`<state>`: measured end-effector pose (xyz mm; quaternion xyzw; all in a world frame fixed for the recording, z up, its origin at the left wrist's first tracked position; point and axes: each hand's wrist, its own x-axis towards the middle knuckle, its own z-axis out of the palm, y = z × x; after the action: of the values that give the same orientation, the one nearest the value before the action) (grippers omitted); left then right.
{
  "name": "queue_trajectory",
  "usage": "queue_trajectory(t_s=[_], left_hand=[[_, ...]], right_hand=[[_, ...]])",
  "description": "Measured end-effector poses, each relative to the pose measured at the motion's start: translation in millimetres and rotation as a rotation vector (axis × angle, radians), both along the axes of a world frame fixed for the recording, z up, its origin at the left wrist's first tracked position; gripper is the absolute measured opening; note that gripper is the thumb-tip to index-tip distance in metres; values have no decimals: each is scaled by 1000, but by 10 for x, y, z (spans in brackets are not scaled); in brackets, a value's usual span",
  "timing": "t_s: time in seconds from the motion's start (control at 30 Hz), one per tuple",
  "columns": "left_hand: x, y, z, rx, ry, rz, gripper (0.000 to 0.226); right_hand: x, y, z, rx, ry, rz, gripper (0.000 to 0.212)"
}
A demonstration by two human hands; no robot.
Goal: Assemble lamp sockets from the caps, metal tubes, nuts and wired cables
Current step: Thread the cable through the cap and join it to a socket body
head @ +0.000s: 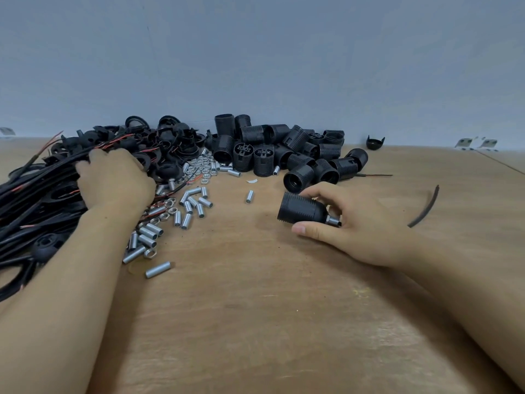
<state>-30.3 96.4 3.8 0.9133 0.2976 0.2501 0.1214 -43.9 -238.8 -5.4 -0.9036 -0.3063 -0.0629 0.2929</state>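
Right hand (352,223) pinches a tubed socket (305,209) at 3 o'clock, left hand (116,177) spread on cables (34,194) at 9; piles of parts remain.

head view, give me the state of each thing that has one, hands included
left hand: reaching into the cable pile, grip hidden
right hand: gripping the socket
socket: on its side, metal tube fitted at one end
cable pile: tangled
metal tubes: loose, scattered
socket bodies: heaped, some upright

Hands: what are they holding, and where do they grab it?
The right hand holds a black socket by its narrow end with the metal tube. The left hand rests on the cables; whether it grips cannot be told.
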Motion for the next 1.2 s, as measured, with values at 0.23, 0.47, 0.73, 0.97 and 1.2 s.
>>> queue_trajectory(t_s=[0.23,0.47,0.73,0.97,1.2], left_hand=[[40,81,-47,70,151,-60,33],[-5,55,1,76,126,108,51],[13,66,-25,227,316,22,58],[-2,71,-29,107,287,-9,45],[-192,-468,212,81,-469,-382,43]], right_hand=[[22,-11,-17,-4,8,3,45],[25,-7,-24,28,35,16,43],[52,-7,-39,55,38,40,40],[51,20,-81,98,16,23,36],[-32,44,-109,197,-13,-33,35]])
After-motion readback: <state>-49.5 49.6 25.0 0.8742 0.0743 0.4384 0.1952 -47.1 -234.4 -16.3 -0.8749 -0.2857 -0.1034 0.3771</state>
